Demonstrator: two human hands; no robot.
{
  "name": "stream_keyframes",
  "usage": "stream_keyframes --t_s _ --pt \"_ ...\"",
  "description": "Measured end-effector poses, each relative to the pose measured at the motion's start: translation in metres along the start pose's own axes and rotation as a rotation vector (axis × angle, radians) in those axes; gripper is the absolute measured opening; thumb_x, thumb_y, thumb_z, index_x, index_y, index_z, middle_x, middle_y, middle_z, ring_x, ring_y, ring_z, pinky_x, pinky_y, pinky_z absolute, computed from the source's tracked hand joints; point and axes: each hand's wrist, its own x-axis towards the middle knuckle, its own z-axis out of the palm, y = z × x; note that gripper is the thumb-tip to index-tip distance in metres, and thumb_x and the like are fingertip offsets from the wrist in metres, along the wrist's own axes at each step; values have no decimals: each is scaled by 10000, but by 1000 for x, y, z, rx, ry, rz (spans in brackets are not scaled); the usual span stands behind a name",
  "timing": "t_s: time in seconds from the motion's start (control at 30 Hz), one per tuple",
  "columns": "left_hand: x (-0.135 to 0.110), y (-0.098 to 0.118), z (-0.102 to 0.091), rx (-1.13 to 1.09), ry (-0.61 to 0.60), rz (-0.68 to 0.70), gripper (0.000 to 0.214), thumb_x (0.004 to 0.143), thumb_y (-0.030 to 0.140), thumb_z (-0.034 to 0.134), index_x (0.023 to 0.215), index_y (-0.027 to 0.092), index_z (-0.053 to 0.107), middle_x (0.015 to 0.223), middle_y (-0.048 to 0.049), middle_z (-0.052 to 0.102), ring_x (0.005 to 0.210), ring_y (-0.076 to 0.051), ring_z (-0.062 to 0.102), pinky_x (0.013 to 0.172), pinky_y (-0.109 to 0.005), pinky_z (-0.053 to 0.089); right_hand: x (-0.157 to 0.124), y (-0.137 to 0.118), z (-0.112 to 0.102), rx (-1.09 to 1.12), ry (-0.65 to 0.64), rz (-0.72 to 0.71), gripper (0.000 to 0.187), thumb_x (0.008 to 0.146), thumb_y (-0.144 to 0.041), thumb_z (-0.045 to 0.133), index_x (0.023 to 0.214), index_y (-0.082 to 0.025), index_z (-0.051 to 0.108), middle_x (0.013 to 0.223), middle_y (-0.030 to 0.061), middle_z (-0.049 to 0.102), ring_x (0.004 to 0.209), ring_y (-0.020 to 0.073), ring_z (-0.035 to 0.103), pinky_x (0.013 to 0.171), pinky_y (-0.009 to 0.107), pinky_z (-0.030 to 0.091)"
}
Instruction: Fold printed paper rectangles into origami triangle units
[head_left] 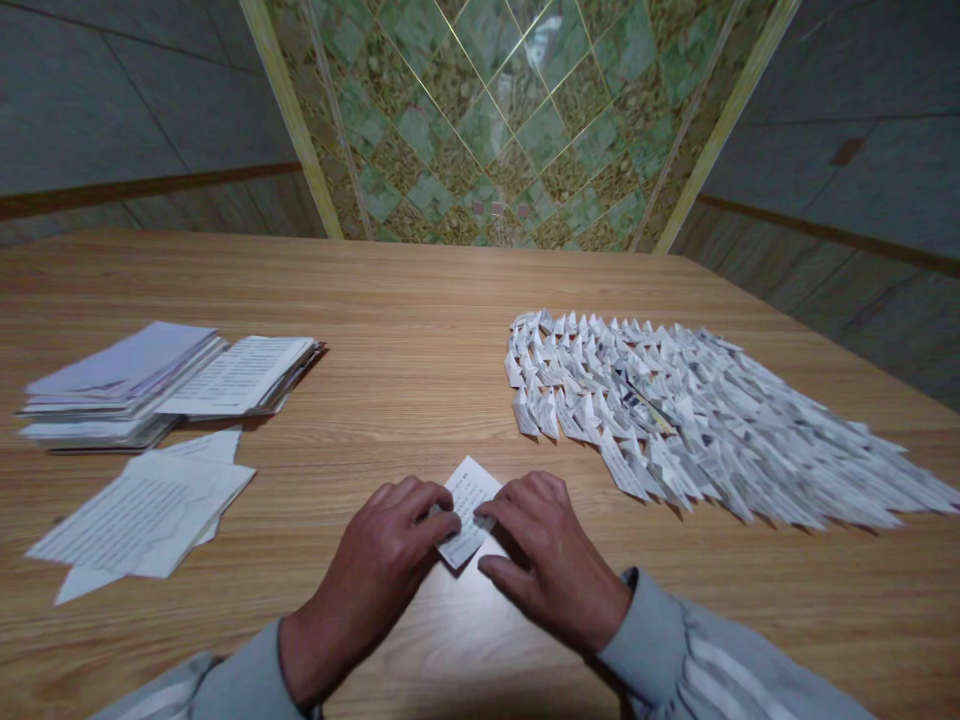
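Observation:
Between my hands, at the near middle of the table, is a small printed sheet of paper [466, 497], folded, with one corner pointing away from me. My left hand [394, 535] grips its left edge, thumb on top and fingers curled at the side. Over the right edge lies my right hand [536, 545], its fingertips touching the paper and its thumb held apart below them. Part of the paper's lower right is covered by the right hand.
Many folded paper boats [660, 410] stand in packed rows on the right of the wooden table [405, 330]. At left are a stack of papers and booklets [127, 370], an adjoining printed pile [244, 375] and loose printed sheets [150, 510]. A tiled wall [495, 120] rises behind.

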Motion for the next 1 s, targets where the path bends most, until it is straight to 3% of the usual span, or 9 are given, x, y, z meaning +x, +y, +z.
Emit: stream_keyframes --t_s 0.2,0.3,0.37,0.57,0.73,1.0 --pt "2 1 3 -166 -24 42 214 949 102 477 940 213 659 936 -53 703 855 -215 615 749 -344 452 -1 0 6 -18 -16 20 210 831 -253 767 954 -210 603 992 18 605 974 215 498 897 375 319" --pt "2 4 -3 -194 -91 32 61 931 193 586 950 202 644 983 -59 713 896 -234 622 853 -402 455 -1 1 6 -28 -8 26 150 863 -231 738 935 -209 608 966 14 595 953 205 498 885 368 319" --pt "1 5 -7 -191 -117 15 69 906 264 657 908 197 639 1027 -67 711 933 -250 620 887 -426 448 -1 2 6 -26 -7 27 146 864 -231 739 930 -209 610 960 12 590 953 203 497 885 368 319" --pt "-5 1 -4 -228 -109 -114 133 962 275 596 874 207 669 1019 -62 674 930 -239 595 808 -386 459 0 3 6 40 10 90 113 863 -190 739 904 -227 640 930 -6 590 949 195 502 887 364 315" --pt "-6 -3 3 -255 -150 -252 128 908 261 671 806 193 636 1080 -70 615 1015 -259 553 852 -399 442 2 3 8 59 32 141 90 895 -182 699 838 -207 635 878 -2 591 928 197 509 875 363 319" --pt "-3 0 4 -149 -177 -289 127 924 260 647 826 180 633 1019 -62 600 961 -262 541 823 -422 420 5 0 15 -18 90 185 138 862 -191 729 789 -197 612 848 6 590 890 209 506 858 369 319"
